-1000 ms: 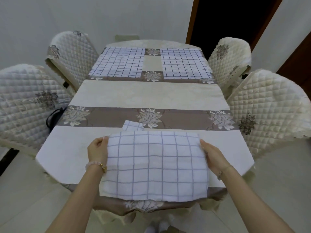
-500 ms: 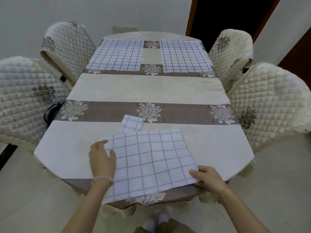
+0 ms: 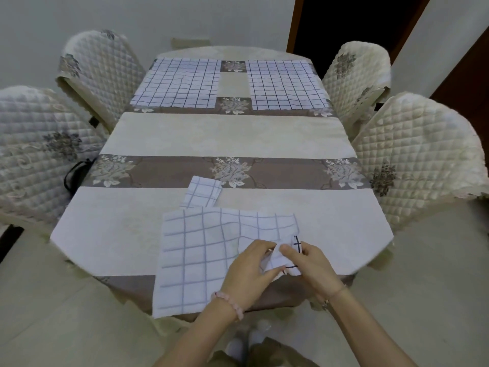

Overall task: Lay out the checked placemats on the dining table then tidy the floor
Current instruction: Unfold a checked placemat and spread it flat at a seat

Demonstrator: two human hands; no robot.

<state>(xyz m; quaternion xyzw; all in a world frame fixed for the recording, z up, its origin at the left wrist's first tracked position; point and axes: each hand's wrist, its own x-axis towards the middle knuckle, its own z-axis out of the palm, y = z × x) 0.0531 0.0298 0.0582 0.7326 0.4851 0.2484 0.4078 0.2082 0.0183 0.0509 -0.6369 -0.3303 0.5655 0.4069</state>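
A white checked placemat (image 3: 195, 258), still partly folded, lies at the near edge of the dining table (image 3: 227, 133) and hangs over it. My left hand (image 3: 250, 274) and my right hand (image 3: 308, 263) pinch its lifted right corner together, peeling the layers apart. A small folded checked placemat (image 3: 202, 194) rests just beyond it. Two unfolded checked placemats lie flat at the far end, one on the left (image 3: 180, 84) and one on the right (image 3: 284, 84).
Four quilted cream chairs flank the table, two on the left (image 3: 39, 152) (image 3: 100, 67) and two on the right (image 3: 418, 160) (image 3: 357, 75). A black bag (image 3: 76, 173) sits by the near left chair. A dark doorway (image 3: 344, 19) opens behind the table. The floor is pale tile (image 3: 53, 327).
The placemat went from being held up to lying on the table edge. My left hand moved right across it and both hands now meet at its right corner, which is lifted.
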